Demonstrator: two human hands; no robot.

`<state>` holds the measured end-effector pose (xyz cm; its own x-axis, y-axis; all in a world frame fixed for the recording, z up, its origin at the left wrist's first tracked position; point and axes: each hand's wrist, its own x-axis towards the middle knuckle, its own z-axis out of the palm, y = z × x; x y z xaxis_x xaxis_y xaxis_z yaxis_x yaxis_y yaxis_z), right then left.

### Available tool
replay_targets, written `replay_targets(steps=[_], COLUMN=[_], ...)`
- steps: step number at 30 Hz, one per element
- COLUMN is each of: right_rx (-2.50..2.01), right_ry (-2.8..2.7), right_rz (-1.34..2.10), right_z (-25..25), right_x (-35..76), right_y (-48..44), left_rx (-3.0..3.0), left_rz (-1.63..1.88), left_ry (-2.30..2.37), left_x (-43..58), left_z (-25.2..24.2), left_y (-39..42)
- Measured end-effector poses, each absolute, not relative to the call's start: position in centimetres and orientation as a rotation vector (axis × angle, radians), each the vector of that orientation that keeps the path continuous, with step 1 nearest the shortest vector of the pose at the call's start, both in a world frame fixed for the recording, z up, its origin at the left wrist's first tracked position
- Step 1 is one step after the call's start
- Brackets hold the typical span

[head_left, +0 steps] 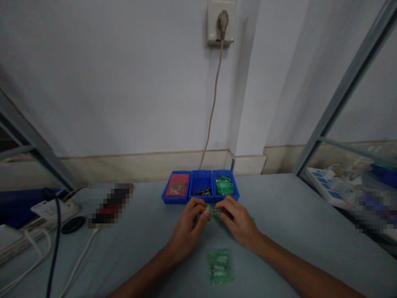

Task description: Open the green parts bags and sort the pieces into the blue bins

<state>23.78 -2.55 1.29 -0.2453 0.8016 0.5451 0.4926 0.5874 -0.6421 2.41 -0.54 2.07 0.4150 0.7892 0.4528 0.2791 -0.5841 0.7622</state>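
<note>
Between my two hands, just in front of the blue bins, is a small green clear plastic bag (214,211). My left hand (191,223) pinches its left side between thumb and fingers. On its right side, my right hand (237,219) also grips it, fingers closed. Part of another green piece (253,220) shows behind my right hand, mostly covered. Nearer to me lies a flat green bag (220,267) with several pale cylindrical pieces in it. The right blue bin (235,194) holds more green bags.
The middle blue bin (201,179) contains small dark metal pieces; the left bin (165,194) has a red sheet or bag and clear packets. A power strip (66,210), cables and black disc (73,224) sit left. Metal frame posts (338,91) flank the table.
</note>
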Motion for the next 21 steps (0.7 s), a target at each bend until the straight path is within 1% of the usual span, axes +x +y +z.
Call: replay_targets(steps=[6,11,14,16,21], right_rx=[-1.144,-1.131,-1.115,-1.105,-1.024], right_ry=[-1.734,-1.722,-1.723,-1.738,-1.865], right_rz=[0.650,0.761,0.811,0.759,0.444], right_z=[1.3,1.1,1.3,1.5,1.3], right_x=[23.3,23.1,23.2,23.2,23.5], right_y=[-2.4,-2.7,-3.0,-3.1,-3.0], left_rx=[2.110,2.262,2.246,2.185,2.091], left_rz=[1.270,1.201,1.195,1.196,1.144], left_ry=[0.978,0.950,0.988,1.009,1.032], left_x=[2.4,2.0,1.9,2.0,2.2], left_z=[0.9,0.8,1.3,1.7,2.1], left_y=[-0.1,-0.1,-0.2,-0.2,-0.2])
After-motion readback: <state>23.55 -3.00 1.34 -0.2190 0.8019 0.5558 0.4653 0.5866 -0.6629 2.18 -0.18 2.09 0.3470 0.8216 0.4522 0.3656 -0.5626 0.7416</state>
